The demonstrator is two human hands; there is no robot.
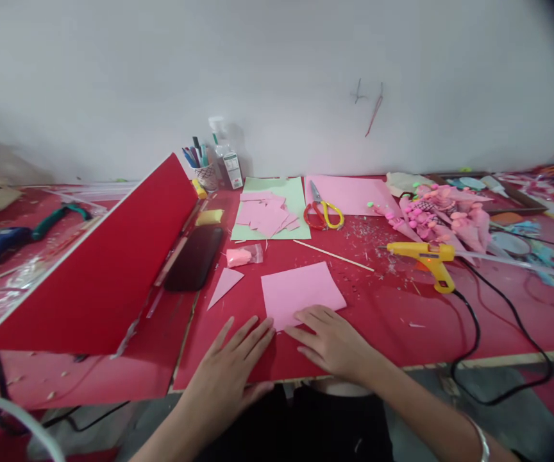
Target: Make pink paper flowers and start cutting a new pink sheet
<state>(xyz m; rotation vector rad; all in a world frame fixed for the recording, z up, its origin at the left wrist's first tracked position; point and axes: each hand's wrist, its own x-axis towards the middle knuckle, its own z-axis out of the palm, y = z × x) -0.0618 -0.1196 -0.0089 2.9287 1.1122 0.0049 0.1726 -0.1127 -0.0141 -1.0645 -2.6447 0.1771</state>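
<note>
A pink sheet of paper (301, 289) lies flat on the red tabletop in front of me. My left hand (238, 356) rests with fingers stretched out, its fingertips at the sheet's lower left corner. On the sheet's lower edge lie the fingers of my right hand (327, 337), slightly spread. Left of the sheet is a pink paper triangle (225, 285). Just beyond it sits a small clear bag with pink stuff inside (243, 256). A thin pale stick (333, 255) lies behind the sheet.
Scissors (324, 212) and pink paper pieces (270, 215) on a green sheet (252, 183) lie farther back. A yellow glue gun (426, 255) with black cord and pink paper cones (443, 212) are on the right. A red board (113, 269) leans at left beside a black phone (195, 258).
</note>
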